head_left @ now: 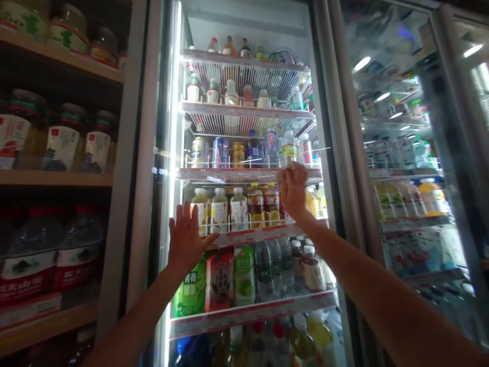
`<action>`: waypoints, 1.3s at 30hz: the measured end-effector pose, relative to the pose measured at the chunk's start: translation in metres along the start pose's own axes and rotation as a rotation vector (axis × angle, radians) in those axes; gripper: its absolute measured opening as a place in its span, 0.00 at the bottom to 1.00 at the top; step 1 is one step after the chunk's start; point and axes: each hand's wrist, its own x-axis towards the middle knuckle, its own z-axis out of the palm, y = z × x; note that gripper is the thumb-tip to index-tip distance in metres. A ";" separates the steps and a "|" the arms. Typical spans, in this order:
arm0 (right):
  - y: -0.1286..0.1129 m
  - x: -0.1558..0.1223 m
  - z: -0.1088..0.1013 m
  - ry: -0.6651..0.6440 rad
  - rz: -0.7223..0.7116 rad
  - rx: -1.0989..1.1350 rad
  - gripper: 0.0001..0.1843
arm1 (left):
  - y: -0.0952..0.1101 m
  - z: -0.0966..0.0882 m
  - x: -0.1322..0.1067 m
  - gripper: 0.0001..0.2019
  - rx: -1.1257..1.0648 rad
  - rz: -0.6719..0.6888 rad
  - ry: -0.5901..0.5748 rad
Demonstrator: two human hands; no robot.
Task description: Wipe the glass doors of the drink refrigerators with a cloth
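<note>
My left hand (pixel 188 237) is raised palm-forward at the left of a lit drinks fridge, fingers spread and nothing in it. It appears to rest against the glass door, where faint reflections show. Behind it are bottles with white caps (pixel 219 210) and a large green bottle (pixel 191 288). My right hand (pixel 293 194) is higher up on the right, in front of a shelf edge (pixel 244 175) with cans and bottles. Motion smears its fingers, so I cannot make out their pose or whether they hold anything. Dark-labelled bottles with yellow caps (pixel 263 204) stand just left of it.
On the left, an open wooden rack (pixel 57 177) carries jars and large water bottles (pixel 78 255). A metal door frame (pixel 349 153) borders the fridge on the right, beside another glass-fronted fridge holding juice bottles (pixel 433 196). A bright light strip (pixel 173 127) runs down the left inside edge.
</note>
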 end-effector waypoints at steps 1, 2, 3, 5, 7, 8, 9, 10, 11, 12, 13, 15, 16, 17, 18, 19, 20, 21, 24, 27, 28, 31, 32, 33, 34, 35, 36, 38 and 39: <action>-0.011 0.000 0.005 -0.043 -0.081 0.036 0.23 | 0.000 0.000 0.000 0.45 0.002 -0.005 -0.001; -0.019 0.000 0.008 -0.087 -0.166 0.058 0.21 | 0.000 0.000 0.000 0.45 0.004 -0.008 -0.003; -0.022 0.001 0.010 -0.111 -0.218 0.067 0.20 | 0.000 0.000 -0.001 0.45 0.005 -0.011 -0.009; -0.014 0.002 0.010 -0.060 -0.101 0.059 0.19 | 0.000 0.000 -0.001 0.45 0.007 -0.014 -0.021; 0.004 0.003 0.007 0.067 0.171 0.018 0.21 | 0.001 0.001 -0.002 0.45 0.006 -0.020 -0.025; 0.010 0.003 0.005 0.111 0.267 0.003 0.22 | 0.001 0.001 -0.002 0.44 0.006 -0.021 -0.025; 0.012 0.002 0.004 0.122 0.300 -0.002 0.22 | 0.002 0.000 -0.002 0.45 0.006 -0.022 -0.023; 0.011 0.000 0.003 0.088 0.258 0.012 0.22 | 0.002 0.000 -0.002 0.45 0.006 -0.024 -0.022; 0.007 -0.003 0.003 0.018 0.154 0.043 0.21 | 0.002 0.000 -0.002 0.44 0.006 -0.026 -0.023; 0.003 -0.006 0.001 -0.066 0.032 0.081 0.21 | 0.002 0.000 -0.002 0.44 0.005 -0.027 -0.022; 0.001 -0.011 0.000 -0.144 -0.071 0.115 0.20 | 0.002 0.000 -0.002 0.44 0.003 -0.029 -0.021; 0.007 -0.022 -0.006 -0.175 -0.084 0.128 0.20 | 0.001 0.000 -0.002 0.44 -0.001 -0.020 -0.013; 0.014 -0.027 -0.009 -0.123 0.008 0.105 0.21 | 0.001 0.001 -0.002 0.44 -0.002 -0.011 -0.007; 0.022 -0.032 -0.011 -0.042 0.134 0.070 0.21 | 0.000 0.001 -0.003 0.44 0.000 -0.002 -0.002; 0.029 -0.037 -0.013 0.032 0.243 0.040 0.22 | 0.000 0.002 -0.003 0.44 0.003 0.005 0.001; 0.033 -0.042 -0.015 0.077 0.306 0.021 0.23 | -0.001 0.002 -0.003 0.44 0.007 0.009 0.004; 0.033 -0.046 -0.017 0.075 0.303 0.023 0.23 | -0.001 0.002 -0.003 0.44 0.011 0.009 0.006; 0.031 -0.051 -0.018 0.020 0.235 0.052 0.22 | 0.000 0.002 -0.003 0.45 0.013 0.004 0.006; 0.026 -0.067 -0.026 -0.222 -0.050 0.168 0.21 | 0.001 0.001 -0.004 0.44 0.014 -0.009 0.006; 0.045 -0.087 -0.038 -0.134 0.119 0.064 0.21 | 0.003 0.001 -0.005 0.43 0.010 -0.007 0.015; 0.052 -0.095 -0.042 -0.058 0.230 0.006 0.22 | 0.004 0.001 -0.005 0.43 0.007 -0.004 0.020; 0.052 -0.120 -0.049 -0.015 0.301 -0.038 0.24 | 0.007 0.002 -0.008 0.42 -0.008 -0.006 0.026; 0.043 -0.127 -0.050 -0.046 0.265 -0.022 0.24 | 0.009 0.002 -0.009 0.41 -0.012 -0.012 0.030; 0.032 -0.131 -0.049 -0.099 0.201 0.012 0.24 | 0.010 0.002 -0.011 0.41 -0.016 -0.020 0.035; 0.021 -0.133 -0.048 -0.167 0.118 0.060 0.24 | 0.012 0.003 -0.012 0.40 -0.017 -0.026 0.040; 0.012 -0.132 -0.046 -0.230 0.034 0.110 0.24 | 0.013 0.004 -0.014 0.38 -0.016 -0.031 0.045; 0.006 -0.128 -0.043 -0.267 -0.021 0.151 0.24 | 0.014 0.005 -0.015 0.38 -0.014 -0.031 0.049; 0.005 -0.115 -0.036 -0.209 0.034 0.158 0.25 | 0.016 0.007 -0.017 0.36 -0.007 -0.032 0.053; 0.006 -0.108 -0.032 -0.115 0.142 0.123 0.25 | 0.017 0.009 -0.018 0.35 -0.003 -0.036 0.057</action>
